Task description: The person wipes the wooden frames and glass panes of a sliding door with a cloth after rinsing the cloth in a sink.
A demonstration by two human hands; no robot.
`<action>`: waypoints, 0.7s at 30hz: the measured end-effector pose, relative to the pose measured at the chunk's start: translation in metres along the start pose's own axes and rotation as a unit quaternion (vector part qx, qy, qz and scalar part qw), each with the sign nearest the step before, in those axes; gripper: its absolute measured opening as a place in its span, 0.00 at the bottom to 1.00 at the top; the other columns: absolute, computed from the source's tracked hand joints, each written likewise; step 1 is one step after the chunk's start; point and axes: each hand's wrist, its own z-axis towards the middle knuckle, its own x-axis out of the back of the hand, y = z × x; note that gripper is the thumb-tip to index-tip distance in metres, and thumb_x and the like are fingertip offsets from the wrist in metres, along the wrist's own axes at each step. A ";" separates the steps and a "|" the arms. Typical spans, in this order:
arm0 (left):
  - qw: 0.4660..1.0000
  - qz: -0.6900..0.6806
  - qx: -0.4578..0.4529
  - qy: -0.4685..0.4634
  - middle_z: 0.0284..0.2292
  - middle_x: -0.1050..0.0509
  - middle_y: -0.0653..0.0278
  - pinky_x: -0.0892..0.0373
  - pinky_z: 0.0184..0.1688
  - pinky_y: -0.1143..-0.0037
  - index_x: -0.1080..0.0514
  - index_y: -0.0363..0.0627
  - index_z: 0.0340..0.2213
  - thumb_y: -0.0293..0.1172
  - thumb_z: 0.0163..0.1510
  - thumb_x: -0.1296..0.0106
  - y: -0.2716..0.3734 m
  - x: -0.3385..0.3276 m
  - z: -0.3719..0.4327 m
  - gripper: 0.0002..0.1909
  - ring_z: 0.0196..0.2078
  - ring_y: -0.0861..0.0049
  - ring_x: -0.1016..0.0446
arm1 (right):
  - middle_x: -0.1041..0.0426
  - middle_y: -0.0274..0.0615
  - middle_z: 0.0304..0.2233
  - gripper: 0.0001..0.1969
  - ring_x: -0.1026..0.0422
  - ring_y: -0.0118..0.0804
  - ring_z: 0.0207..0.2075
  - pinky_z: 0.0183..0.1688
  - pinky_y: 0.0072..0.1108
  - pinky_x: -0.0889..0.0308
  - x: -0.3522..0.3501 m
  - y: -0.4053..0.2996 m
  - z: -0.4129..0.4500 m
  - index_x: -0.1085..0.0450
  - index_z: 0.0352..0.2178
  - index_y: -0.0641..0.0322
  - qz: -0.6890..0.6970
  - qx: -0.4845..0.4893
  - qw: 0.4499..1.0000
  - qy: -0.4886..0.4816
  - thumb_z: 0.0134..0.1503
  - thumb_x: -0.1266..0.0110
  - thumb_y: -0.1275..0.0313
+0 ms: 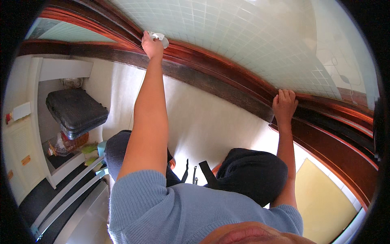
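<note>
My left hand (152,47) holds a crumpled white tissue or cloth (158,38) against a dark reddish wooden window frame (213,62). My right hand (285,105) grips the same frame farther right, its fingers bent over the lower rail beside the glass. A large pane of glass with a grid pattern (219,33) fills the area beyond both hands. Most of the tissue's near side is hidden by my left fingers.
A pale wall (195,103) lies below the frame. At the left, a black case (77,108) rests on a white shelf unit (39,122), near pale metal rails (70,189). A yellow panel (323,192) stands at the lower right. My knees are bent before the wall.
</note>
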 end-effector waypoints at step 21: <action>0.990 -0.119 0.074 -0.024 0.44 0.34 0.47 0.42 0.49 0.63 0.40 0.40 0.47 0.17 0.38 0.49 0.060 0.012 -0.052 0.30 0.46 0.51 0.38 | 0.31 0.36 0.37 0.11 0.37 0.40 0.48 0.44 0.37 0.38 -0.010 -0.001 0.005 0.29 0.36 0.56 -0.028 -0.056 0.998 -0.008 0.49 0.46 0.67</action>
